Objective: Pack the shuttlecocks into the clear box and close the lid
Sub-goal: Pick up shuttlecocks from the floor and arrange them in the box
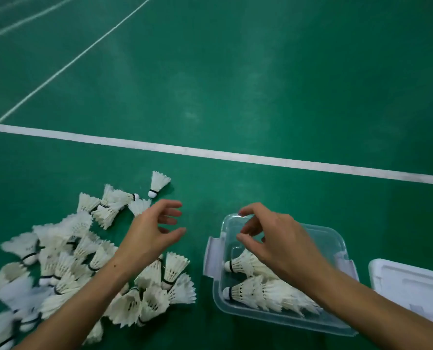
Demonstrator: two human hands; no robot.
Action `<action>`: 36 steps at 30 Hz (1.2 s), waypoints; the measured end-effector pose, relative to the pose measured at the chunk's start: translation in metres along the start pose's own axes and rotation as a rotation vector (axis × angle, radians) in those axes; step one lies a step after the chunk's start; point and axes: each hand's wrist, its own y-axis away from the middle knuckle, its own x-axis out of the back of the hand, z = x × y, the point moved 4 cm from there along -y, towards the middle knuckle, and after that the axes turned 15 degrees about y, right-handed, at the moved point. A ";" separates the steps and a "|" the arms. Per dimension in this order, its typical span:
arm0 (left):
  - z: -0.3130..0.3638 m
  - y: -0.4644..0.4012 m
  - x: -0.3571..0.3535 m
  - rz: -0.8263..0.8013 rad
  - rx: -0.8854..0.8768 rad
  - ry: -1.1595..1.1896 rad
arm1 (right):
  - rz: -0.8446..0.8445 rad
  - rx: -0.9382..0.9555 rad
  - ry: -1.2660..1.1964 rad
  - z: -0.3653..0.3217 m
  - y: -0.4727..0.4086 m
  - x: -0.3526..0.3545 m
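Observation:
A clear plastic box [218,301] stands open on the green floor at the lower right, with several white shuttlecocks [255,291] lying inside it. A big loose pile of white shuttlecocks [66,258] covers the floor at the lower left. My right hand [276,238] hovers over the box's far end, fingers loosely curled and holding nothing. My left hand [152,231] hangs over the floor between pile and box, fingers spread and relaxed, also holding nothing. The box's white lid [412,289] lies on the floor to the right of the box.
One shuttlecock [158,184] stands apart at the far edge of the pile. A broad white court line [210,154] crosses the floor beyond the hands. Thinner lines run at the far left.

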 end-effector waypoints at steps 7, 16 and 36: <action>-0.062 -0.010 0.091 0.174 0.130 -0.077 | -0.087 0.201 0.045 -0.068 -0.059 -0.017; -0.110 -0.047 0.152 0.457 0.271 -0.322 | -0.131 0.237 -0.034 -0.129 -0.145 -0.093; -0.111 -0.099 0.110 0.373 0.133 -0.427 | -0.151 0.202 0.061 -0.147 -0.225 -0.183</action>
